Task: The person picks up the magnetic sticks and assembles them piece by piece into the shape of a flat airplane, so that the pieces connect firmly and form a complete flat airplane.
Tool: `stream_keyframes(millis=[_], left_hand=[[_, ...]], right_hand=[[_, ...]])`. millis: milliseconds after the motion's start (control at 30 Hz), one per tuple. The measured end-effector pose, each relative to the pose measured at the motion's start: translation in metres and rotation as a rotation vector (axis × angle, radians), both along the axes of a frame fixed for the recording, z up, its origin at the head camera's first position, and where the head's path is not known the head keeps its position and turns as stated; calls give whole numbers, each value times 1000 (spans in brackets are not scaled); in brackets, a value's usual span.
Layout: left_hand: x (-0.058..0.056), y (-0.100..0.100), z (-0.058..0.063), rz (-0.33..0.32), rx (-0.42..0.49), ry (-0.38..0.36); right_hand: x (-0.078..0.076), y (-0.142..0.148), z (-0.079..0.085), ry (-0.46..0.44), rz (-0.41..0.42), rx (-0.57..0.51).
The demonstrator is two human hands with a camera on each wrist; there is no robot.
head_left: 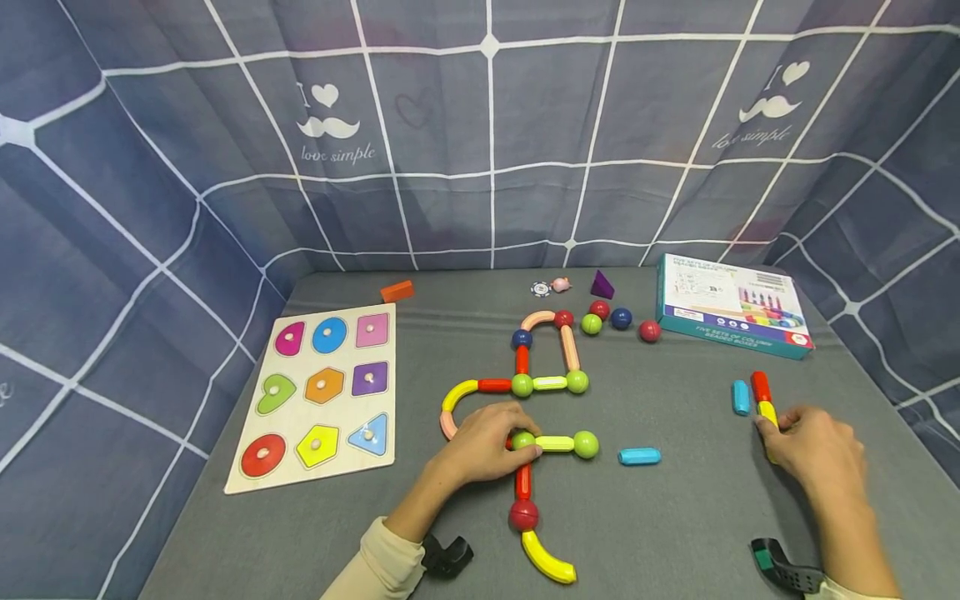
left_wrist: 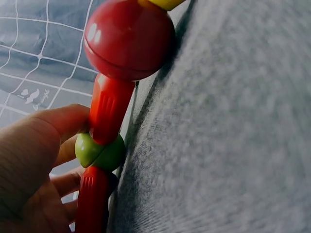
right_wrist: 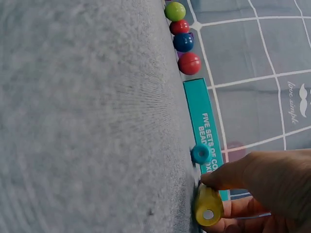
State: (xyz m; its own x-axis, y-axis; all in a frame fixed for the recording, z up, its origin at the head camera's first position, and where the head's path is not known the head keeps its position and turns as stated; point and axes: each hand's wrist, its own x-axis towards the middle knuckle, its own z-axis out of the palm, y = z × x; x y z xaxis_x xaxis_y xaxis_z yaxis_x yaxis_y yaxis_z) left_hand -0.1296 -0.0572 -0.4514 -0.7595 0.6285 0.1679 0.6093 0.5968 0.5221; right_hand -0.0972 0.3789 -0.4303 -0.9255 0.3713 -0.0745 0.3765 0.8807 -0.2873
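My left hand (head_left: 491,442) pinches a green ball (left_wrist: 100,151) in a figure of magnetic rods and balls; in the left wrist view the thumb lies by its joint with a red rod (left_wrist: 111,109). Below are a red ball (head_left: 523,515) and a curved yellow rod (head_left: 547,560); to the right, a pale yellow-green rod (head_left: 555,444) ends in another green ball (head_left: 587,444). On the right, my right hand (head_left: 821,450) grips a yellow rod (right_wrist: 209,206), partly hidden by the fingers. A red rod (head_left: 761,386) meets its far end. Beside it lies a blue rod (head_left: 741,397).
Another blue rod (head_left: 639,457) lies between the hands. Several loose balls, among them a dark blue ball (head_left: 621,317), sit near a cardboard box (head_left: 731,304). A wooden shape puzzle (head_left: 296,471) occupies the left. An orange block (head_left: 397,291) and purple piece (head_left: 602,284) lie behind.
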Motion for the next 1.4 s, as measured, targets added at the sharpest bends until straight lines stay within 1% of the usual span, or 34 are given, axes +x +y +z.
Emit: stream_keyframes(millis=[133,167,233,300,400,500,600,700,767,833,933,1033,1100,1167,1233,1300,1400], left_hand=[[1,1,1,12,-9,22],[1,2,1,13,-14,28],[2,5,1,9,-23,35],[1,8,1,2,-38,43],[1,13,1,-22,-52,59],[0,18,0,-44,-61,65],[-1,22,0,-52,-75,62],[-2,26,0,-62,-95,61],[-2,29,1,-72,-106,63],[-3,31,2,-76,-114,63],[-3,31,2,-71,-116,60],[-3,31,1,-68,-104,50],[-3,30,1,-67,-94,43],[-4,30,0,-64,-87,38],[-4,30,0,-58,-86,36],[-5,29,0,-54,-83,34],[-6,29,0,-50,-77,32]], right_hand=[[-2,-4,3,0,-23,7],[-3,-7,5,13,-25,9],[-7,-16,7,85,-2,14],[-15,-29,9,175,63,9],[-38,-53,11,272,221,-24],[-68,-75,8,263,347,-63],[-97,-91,2,222,418,-47],[-117,-99,-6,187,429,-19],[-124,-100,-9,175,416,-8],[-126,-99,-12,176,407,-6],[-121,-97,-14,212,430,-8],[-106,-99,-12,264,477,-43],[-90,-104,-7,305,516,-84],[-71,-113,-1,327,563,-144],[-52,-122,4,334,628,-214],[-33,-130,8,312,696,-298],[-7,-140,7,238,784,-419]])
